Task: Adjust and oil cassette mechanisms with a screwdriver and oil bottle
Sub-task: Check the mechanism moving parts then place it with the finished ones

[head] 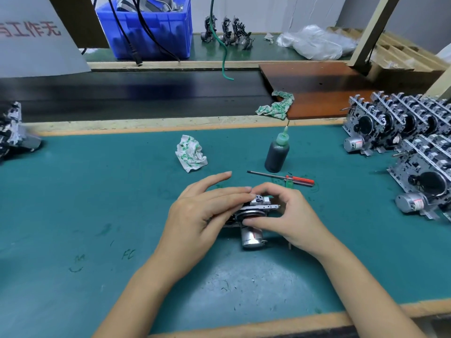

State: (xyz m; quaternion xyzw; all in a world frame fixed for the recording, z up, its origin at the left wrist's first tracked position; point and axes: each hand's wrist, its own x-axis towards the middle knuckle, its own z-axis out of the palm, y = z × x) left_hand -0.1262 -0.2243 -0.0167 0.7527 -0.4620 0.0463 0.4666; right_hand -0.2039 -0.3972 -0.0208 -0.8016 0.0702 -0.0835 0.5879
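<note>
A small metal cassette mechanism (253, 211) with a silver motor lies on the green mat (97, 203) in front of me. My left hand (202, 211) rests on its left side with straight fingers laid across its top. My right hand (285, 213) curls round its right side, thumb under the front edge and forefinger arched over the top. A red-handled screwdriver (283, 178) lies on the mat just behind the hands, untouched. The dark oil bottle (277, 153) with a green nozzle stands upright behind the screwdriver.
A crumpled white-and-green rag (191, 153) lies left of the bottle, a second rag (275, 106) at the mat's far edge. Several cassette mechanisms (402, 132) stand stacked at the right, one more (14, 132) at the left edge. A blue bin (151, 28) stands beyond the black conveyor belt (122, 93).
</note>
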